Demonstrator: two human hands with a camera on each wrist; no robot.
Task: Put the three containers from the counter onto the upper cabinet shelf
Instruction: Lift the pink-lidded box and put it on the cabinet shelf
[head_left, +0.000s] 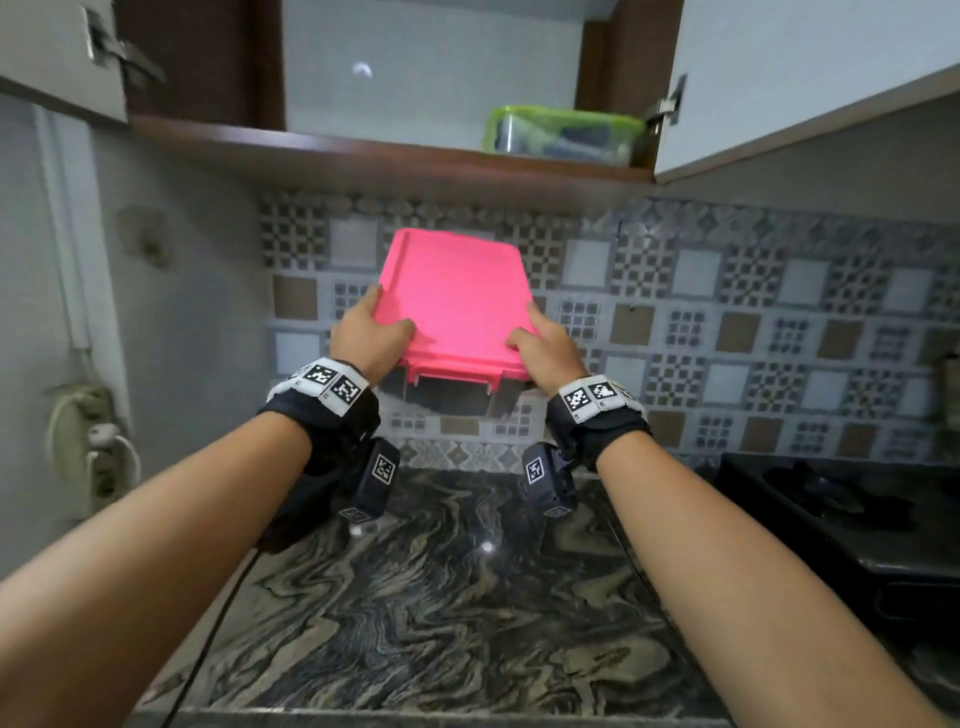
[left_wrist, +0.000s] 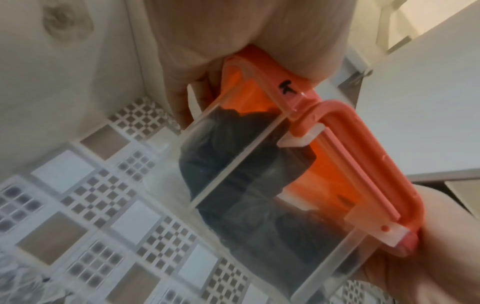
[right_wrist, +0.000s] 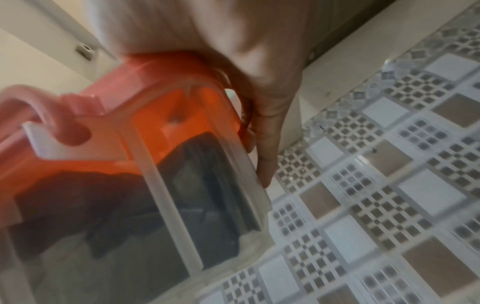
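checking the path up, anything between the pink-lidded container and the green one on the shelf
In the head view, only the brown front edge of the cabinet shelf and patterned wall tile lie between the pink-lidded container and the green-lidded container; no object.

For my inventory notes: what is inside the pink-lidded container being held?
Through the clear walls of the pink-lidded container, dark bundled contents show. What they are is unclear; the lid covers the top.

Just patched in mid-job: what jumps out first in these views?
The pink-lidded container dominates, held in mid-air before the tiled backsplash by the left hand and right hand, one at each side. Above it, a green-lidded container sits on the right of the cabinet shelf.
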